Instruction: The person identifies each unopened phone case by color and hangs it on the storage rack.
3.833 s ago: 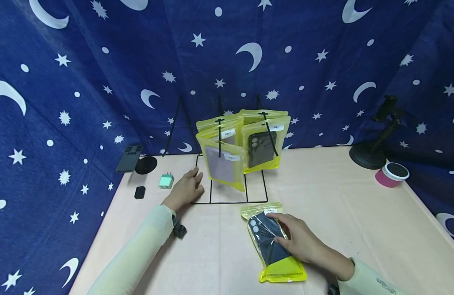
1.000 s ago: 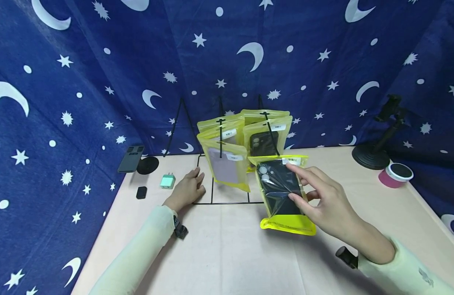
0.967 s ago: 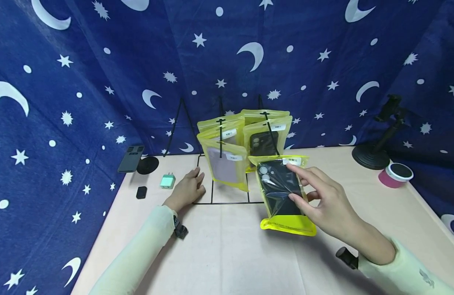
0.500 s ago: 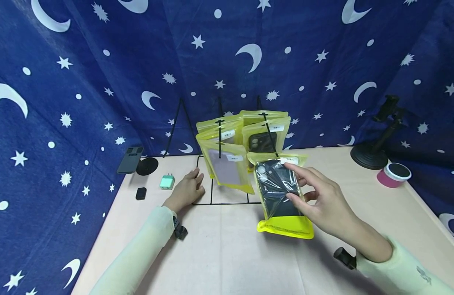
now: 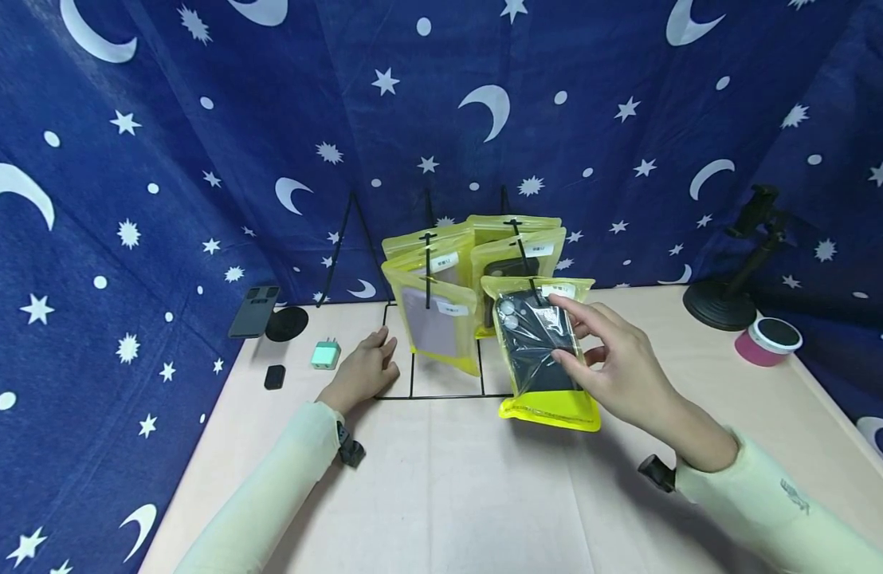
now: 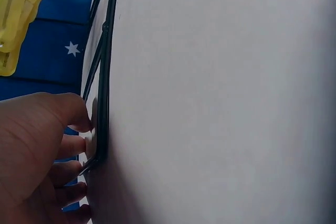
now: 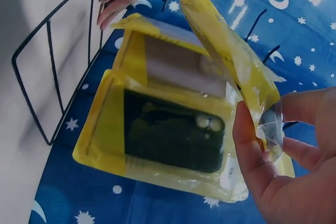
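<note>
In the head view my right hand [image 5: 621, 363] pinches a yellow-edged clear bag with a dark phone case [image 5: 538, 351] near its upper right side, thumb in front. The bag is lifted off the table, its top overlapping a hook of the black wire rack [image 5: 449, 396]. I cannot tell whether that hook passes through its hole. Behind it hangs another bag with a black phone case [image 7: 173, 129], clear in the right wrist view. To the left hang bags with a lilac case [image 5: 433, 323] in front. My left hand [image 5: 363, 371] rests relaxed on the rack's left base wire.
Left of the rack are a mint charger plug [image 5: 326, 354], a small black piece [image 5: 274, 377] and a grey phone [image 5: 254, 311] on a round-based stand. A black phone holder [image 5: 721, 303] and a pink-and-white tub [image 5: 767, 341] stand right. A star-patterned cloth [image 5: 441, 104] hangs behind.
My right hand has raised the bagged phone case from the table and carried it up toward the rack's right hook; lately it moved slightly higher. My left hand has stayed put.
</note>
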`<state>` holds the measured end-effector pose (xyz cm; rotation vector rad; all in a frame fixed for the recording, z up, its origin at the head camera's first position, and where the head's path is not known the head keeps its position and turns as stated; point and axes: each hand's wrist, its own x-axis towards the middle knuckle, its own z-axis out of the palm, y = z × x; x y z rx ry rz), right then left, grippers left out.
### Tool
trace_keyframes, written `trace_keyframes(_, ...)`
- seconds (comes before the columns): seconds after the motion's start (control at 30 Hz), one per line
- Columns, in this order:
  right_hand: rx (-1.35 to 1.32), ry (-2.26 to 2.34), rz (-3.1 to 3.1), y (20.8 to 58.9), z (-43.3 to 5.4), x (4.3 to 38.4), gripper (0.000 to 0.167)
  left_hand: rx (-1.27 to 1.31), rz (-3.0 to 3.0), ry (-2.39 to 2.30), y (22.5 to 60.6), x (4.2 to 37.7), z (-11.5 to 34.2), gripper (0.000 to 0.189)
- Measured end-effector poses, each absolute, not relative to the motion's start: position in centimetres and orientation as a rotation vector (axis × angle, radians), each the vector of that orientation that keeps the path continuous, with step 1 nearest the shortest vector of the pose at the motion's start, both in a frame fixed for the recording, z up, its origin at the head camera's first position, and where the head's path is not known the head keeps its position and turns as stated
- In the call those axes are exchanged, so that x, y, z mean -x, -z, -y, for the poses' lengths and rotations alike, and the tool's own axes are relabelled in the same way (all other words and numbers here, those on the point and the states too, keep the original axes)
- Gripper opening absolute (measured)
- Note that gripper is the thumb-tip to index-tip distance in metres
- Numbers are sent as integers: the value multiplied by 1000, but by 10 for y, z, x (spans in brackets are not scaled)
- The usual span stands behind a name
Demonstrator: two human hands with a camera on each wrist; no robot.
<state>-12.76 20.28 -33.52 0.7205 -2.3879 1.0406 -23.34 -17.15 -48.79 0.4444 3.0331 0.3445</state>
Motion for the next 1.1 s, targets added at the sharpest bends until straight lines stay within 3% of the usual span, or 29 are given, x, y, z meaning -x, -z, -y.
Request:
trace_keyframes(0.57, -770, -930, 2325, 356, -205, 175, 75, -447, -3035, -318, 485, 231, 171, 58)
trace_keyframes(1.1, -784, -1050, 2252, 377, -210, 188, 71, -477, -3049, -334, 487, 234, 172, 57)
